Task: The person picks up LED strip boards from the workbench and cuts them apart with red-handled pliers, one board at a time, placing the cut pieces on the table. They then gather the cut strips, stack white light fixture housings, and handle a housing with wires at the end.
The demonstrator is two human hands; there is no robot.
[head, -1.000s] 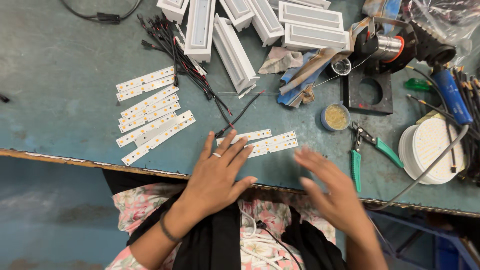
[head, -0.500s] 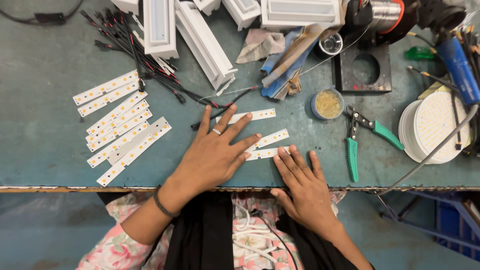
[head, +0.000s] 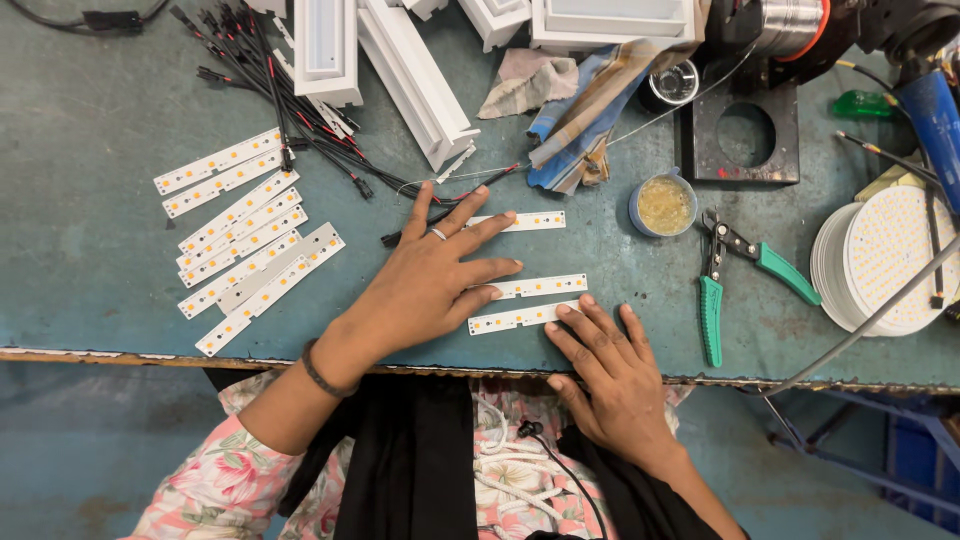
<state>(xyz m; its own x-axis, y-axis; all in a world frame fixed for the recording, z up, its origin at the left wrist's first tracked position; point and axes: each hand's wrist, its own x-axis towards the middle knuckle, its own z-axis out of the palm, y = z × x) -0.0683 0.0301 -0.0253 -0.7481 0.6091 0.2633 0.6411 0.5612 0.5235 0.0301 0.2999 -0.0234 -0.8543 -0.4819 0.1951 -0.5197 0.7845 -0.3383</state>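
Strips under the hands: three white LED strips lie on the teal workbench (head: 80,240) near its front edge, stacked from 12 to 6 o'clock: the upper strip (head: 530,221), the middle strip (head: 545,286) and the lower strip (head: 515,318).
Long axis: each runs roughly from 9 to 3 o'clock, the right end tipped slightly toward 2 o'clock; the three lie near parallel, apart from one another.
Left hand (head: 425,285): flat on the bench, palm down, fingers spread wide and pointing toward 2 o'clock; the fingertips cover the left ends of the upper and middle strips. It grips nothing. A ring sits on one finger, a dark band on the wrist.
Right hand (head: 610,375): flat, palm down, fingers fanned toward 11 o'clock; the forefinger tip touches the right end of the lower strip. It grips nothing.
At 9 o'clock of the hands: a loose pile of more strips (head: 245,245), lying slantwise, long axes toward 1 to 2 o'clock.
At 11 o'clock: a bundle of black and red wires (head: 265,85), one lead reaching to just beside the left hand's fingers.
At 12 o'clock: white channel housings (head: 415,85) and a crumpled cloth (head: 580,110).
At 2 o'clock: a small round tin of yellowish paste (head: 662,205), with a black block with a round hole (head: 745,135) beyond it.
At 3 o'clock: green-handled pliers (head: 735,285), handles pointing toward 5 and 6 o'clock.
Far 3 o'clock: a stack of round LED discs (head: 885,260) at the bench's right edge.
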